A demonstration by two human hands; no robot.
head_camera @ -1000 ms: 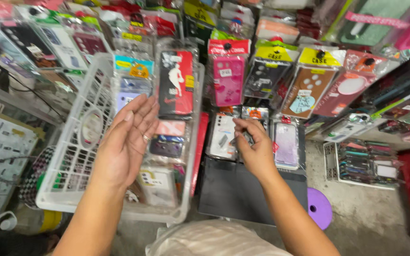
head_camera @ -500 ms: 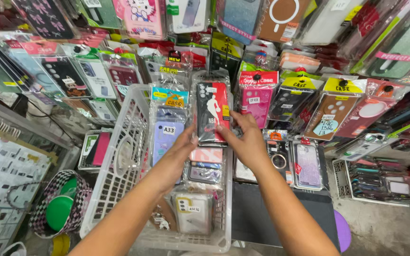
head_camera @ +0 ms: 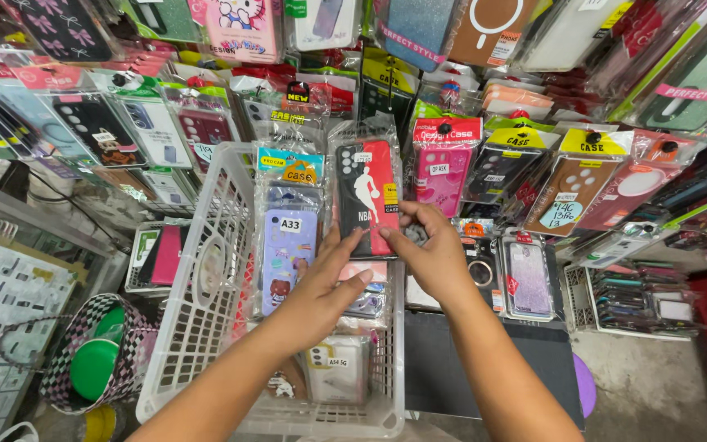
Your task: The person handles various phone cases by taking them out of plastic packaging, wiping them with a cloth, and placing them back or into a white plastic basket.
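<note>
Basket (head_camera: 206, 270) bottom — cut off, hidden

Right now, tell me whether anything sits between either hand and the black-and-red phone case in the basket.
Nothing visible does. The left hand and the right hand already touch the lower edge of the black-and-red phone case, which stands upright in the white basket beside a purple case.
</note>
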